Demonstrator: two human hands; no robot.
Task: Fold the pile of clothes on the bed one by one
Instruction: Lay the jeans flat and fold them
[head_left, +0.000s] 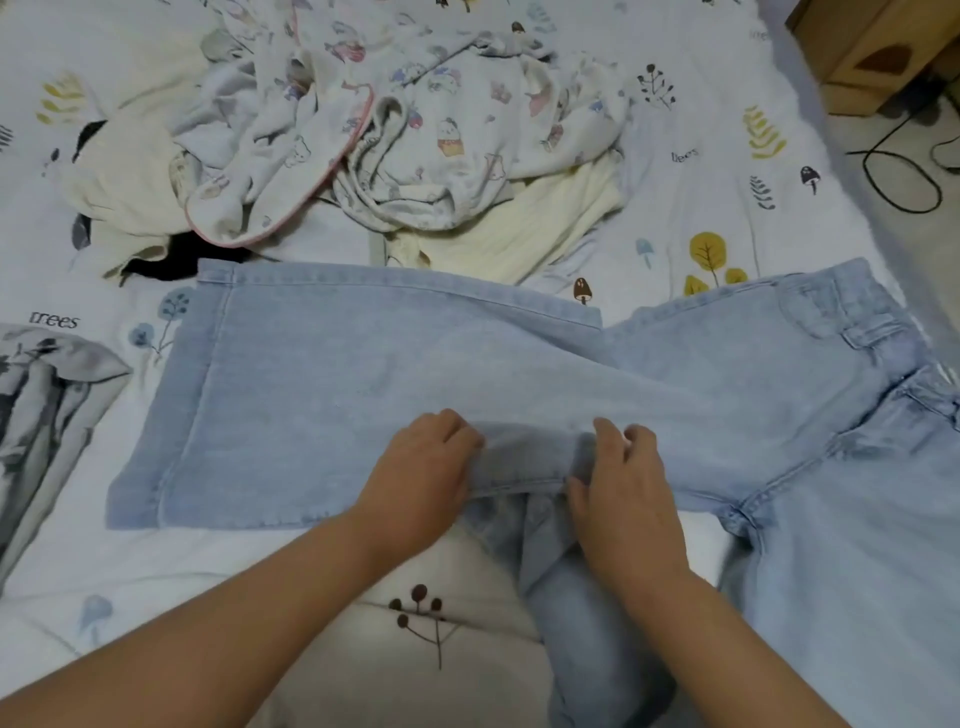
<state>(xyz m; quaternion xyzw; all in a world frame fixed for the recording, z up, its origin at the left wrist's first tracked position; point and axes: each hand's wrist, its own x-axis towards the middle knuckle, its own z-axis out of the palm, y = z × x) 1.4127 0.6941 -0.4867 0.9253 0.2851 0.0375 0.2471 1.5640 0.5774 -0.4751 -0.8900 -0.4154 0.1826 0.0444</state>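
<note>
**Jeans half laid out, one leg yet to come over**

Jeans (363, 374) in pale blue lie across the middle of the frame on the bed (727, 171), the waistband at the right edge and one leg spread flat toward the left. The other leg drops off toward the bottom of the frame, bunched between my forearms. My left hand (423, 475) pinches the near edge of the flat leg, fingers curled over the seam; my right hand (621, 486) grips the same edge just beside it, thumb under, fingers on top. The pile of clothes (395, 140) waits untouched in the upper middle, printed and cream pieces tangled together. A grey printed garment (47, 410), seemingly already folded, sits at the left edge.

I judge I am on the first fold of this pair: matching the two legs. Next I need to pull the hanging leg up and lay it seam to seam on the flat one, smoothing out the bunched cloth, before folding the length toward the waistband.
</note>
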